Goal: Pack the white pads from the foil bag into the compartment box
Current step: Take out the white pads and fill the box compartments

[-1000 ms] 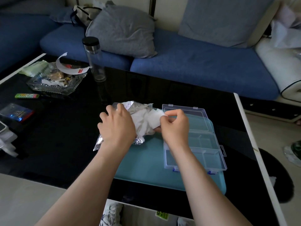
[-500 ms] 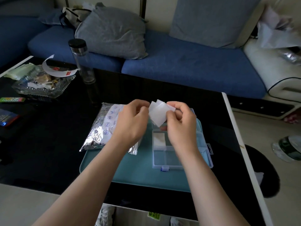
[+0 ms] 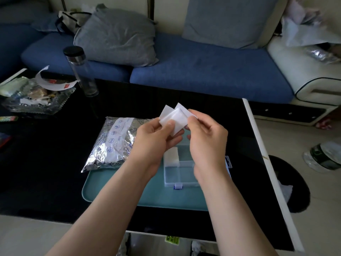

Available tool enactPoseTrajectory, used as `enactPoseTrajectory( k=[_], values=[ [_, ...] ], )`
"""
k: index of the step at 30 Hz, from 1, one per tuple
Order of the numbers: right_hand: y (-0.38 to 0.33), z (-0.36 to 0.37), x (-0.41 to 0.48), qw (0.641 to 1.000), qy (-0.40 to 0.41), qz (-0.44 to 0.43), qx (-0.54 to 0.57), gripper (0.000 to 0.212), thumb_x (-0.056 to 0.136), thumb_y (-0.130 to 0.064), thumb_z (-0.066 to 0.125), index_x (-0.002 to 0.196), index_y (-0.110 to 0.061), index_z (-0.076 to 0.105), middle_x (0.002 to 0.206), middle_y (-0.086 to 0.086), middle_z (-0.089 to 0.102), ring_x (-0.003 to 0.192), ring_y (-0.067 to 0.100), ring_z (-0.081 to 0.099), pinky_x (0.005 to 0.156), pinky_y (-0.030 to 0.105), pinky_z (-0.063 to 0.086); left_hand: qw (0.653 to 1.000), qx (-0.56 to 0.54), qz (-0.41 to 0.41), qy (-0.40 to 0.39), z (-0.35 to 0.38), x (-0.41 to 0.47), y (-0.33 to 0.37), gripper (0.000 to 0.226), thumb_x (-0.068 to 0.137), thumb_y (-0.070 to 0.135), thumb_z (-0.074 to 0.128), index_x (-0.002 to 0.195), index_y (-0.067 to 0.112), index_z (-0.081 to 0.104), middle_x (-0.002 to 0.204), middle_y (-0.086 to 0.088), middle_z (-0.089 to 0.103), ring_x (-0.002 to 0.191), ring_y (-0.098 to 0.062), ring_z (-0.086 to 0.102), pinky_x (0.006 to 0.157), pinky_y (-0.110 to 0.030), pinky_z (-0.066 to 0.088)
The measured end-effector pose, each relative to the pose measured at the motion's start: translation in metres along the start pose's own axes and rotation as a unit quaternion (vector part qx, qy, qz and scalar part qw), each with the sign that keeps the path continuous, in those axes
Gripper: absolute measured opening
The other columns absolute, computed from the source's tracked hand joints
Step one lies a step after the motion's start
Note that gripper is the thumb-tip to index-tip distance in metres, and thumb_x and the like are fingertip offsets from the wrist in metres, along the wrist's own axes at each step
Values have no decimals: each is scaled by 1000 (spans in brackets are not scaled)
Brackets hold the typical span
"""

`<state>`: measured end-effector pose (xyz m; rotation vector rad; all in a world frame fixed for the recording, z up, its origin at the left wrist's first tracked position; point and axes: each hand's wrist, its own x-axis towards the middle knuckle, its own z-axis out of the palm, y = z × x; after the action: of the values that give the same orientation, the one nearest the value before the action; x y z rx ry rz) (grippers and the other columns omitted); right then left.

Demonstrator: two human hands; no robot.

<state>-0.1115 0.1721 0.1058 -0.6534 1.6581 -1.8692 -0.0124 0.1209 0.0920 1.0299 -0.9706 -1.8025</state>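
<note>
Head view: both hands are raised above the compartment box (image 3: 181, 174), holding a small fan of white pads (image 3: 175, 117) between them. The left hand (image 3: 155, 139) pinches the lower edge of the pads, its thumb pressed on the front and the other fingers (image 3: 177, 139) curled behind. The right hand (image 3: 206, 139) grips the right edge, its fingers (image 3: 193, 119) closed narrowly on it. At least three pads show, splayed apart at their upper corners.

The clear box lies open on a teal tray (image 3: 129, 191), partly hidden by the hands and wrists. A stack of pads (image 3: 172, 157) sits in its left compartment; the near compartment shows only the tray through its floor. The foil bag (image 3: 112, 143) lies flat just left of the box, half on the tray and half on the black bench (image 3: 55, 163). Further left of the box and beyond it stand a clear bottle (image 3: 81, 71) with a black cap and a glass dish (image 3: 36, 100) of scraps. A blue sofa (image 3: 203, 71) runs behind the bench.
</note>
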Motion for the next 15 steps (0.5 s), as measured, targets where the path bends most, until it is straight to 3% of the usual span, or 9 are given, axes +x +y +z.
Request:
enactPoseTrajectory(
  k=[3, 6, 11, 15],
  values=[
    [-1, -4, 4, 998, 52, -12, 24, 21, 105, -10, 61, 113, -19, 79, 96, -1, 81, 86, 6, 76, 76, 20, 58, 1000, 1, 5, 15, 2, -1, 1, 13, 107, 9, 57, 111, 3, 69, 105, -11, 78, 100, -26, 78, 85, -32, 64],
    [-4, -11, 12, 995, 83, -46, 11, 22, 106, -11, 59, 111, -22, 77, 92, -2, 78, 78, 6, 73, 76, 27, 57, 1000, 18, 13, 5, 2, 1, 2, 12, 108, 9, 56, 109, 5, 67, 107, -13, 76, 98, -26, 79, 83, -32, 64],
    [-17, -23, 18, 975, -73, -120, -169, 32, 97, -14, 74, 128, -23, 72, 91, -3, 78, 79, 10, 75, 76, 24, 61, 999, 33, -9, -35, 3, 5, 4, 23, 110, 3, 46, 121, -5, 64, 119, -25, 73, 106, -34, 76, 92, -41, 63],
    [-21, -24, 21, 957, -77, -136, -244, 25, 90, -15, 83, 114, -21, 79, 86, -8, 78, 75, 5, 76, 73, 24, 62, 999, -17, -37, -31, 5, 3, 9, 29, 110, 3, 39, 122, -6, 64, 117, -26, 74, 105, -37, 76, 96, -48, 61]
  ],
)
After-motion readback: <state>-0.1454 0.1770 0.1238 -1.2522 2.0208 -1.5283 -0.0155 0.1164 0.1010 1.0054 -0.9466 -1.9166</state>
